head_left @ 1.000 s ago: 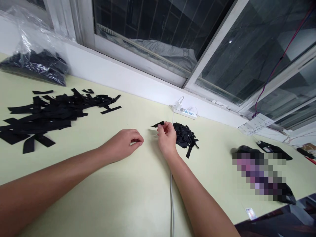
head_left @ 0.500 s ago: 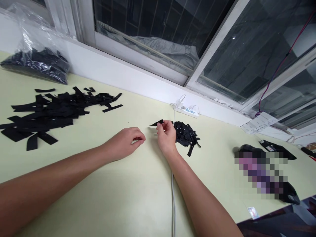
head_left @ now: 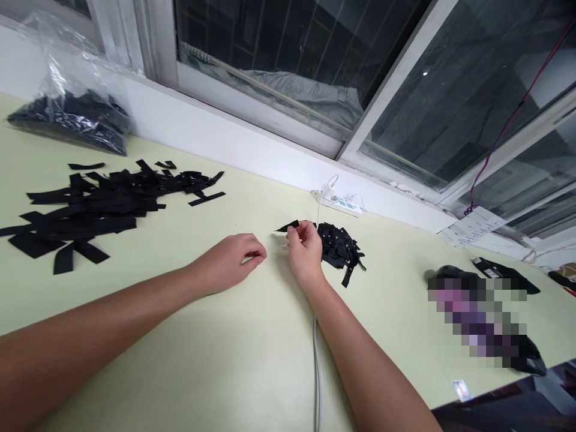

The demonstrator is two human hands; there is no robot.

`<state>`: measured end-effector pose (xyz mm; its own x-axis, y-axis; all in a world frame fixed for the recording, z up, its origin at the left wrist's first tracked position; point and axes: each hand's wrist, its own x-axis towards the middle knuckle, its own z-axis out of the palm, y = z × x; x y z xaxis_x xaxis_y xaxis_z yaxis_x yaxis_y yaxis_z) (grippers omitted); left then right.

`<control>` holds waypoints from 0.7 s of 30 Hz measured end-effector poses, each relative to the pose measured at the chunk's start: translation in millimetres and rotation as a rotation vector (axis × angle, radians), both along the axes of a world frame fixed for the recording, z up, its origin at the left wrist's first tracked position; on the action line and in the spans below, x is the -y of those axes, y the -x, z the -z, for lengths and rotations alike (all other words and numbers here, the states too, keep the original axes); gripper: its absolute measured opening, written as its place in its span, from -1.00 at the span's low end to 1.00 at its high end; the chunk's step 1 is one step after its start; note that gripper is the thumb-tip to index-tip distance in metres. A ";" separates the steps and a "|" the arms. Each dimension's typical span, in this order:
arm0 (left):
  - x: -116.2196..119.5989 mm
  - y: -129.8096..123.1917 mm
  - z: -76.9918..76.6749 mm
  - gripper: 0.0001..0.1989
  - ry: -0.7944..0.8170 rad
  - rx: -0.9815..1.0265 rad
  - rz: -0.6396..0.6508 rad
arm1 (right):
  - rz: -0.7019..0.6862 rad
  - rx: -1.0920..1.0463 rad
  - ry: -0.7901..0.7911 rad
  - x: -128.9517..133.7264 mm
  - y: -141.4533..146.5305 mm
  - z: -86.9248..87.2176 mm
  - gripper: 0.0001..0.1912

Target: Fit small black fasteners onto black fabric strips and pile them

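Between thumb and fingers, my right hand (head_left: 306,251) pinches a black fabric strip (head_left: 287,227), whose pointed end sticks out to the left just above the table. Directly behind and right of that hand lies a small heap of black strips (head_left: 339,245) with tiny light specks on it. My left hand (head_left: 238,259) rests on the table a short way to the left, thumb and fingertips together, and nothing shows in it. A larger, loose pile of black fabric strips (head_left: 101,204) spreads over the table's left side.
A clear plastic bag (head_left: 74,120) with black pieces stands at the back left. Near the wall is a white power strip (head_left: 344,205); a grey cable (head_left: 316,372) runs under my right forearm. Dark items (head_left: 506,275) and a small card (head_left: 461,390) lie on the pale table (head_left: 216,354) at right.
The view has shifted slightly, so things on the left appear a little further right. Both hands keep nearly the same pose, and the strip stays in my right hand.
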<state>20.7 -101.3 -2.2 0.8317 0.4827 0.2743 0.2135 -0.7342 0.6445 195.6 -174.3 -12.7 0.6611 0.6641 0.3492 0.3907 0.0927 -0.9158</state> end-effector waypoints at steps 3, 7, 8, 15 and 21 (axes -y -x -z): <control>-0.3 -0.2 0.5 -0.76 -0.005 0.008 0.002 | -0.003 -0.002 0.004 -0.2 0.6 0.1 -0.77; -0.2 -0.6 -0.3 -0.78 -0.001 0.007 0.000 | -0.010 -0.009 0.007 -0.8 1.1 0.6 -0.79; -0.1 -0.7 -0.6 -0.78 0.000 0.005 0.000 | -0.013 -0.011 0.007 -0.9 1.2 0.7 -0.79; -0.1 -0.5 -0.3 -0.79 0.013 -0.010 0.000 | -0.014 -0.017 0.006 -0.7 2.4 -0.2 -0.79; -0.4 -0.1 1.0 -0.79 0.026 -0.016 -0.007 | -0.023 0.026 0.001 0.0 4.9 -3.0 -0.80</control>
<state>20.8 -100.9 -3.2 0.8323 0.4956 0.2483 0.2294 -0.7157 0.6596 190.7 -174.3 -9.7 0.6365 0.6791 0.3655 0.4120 0.1011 -0.9055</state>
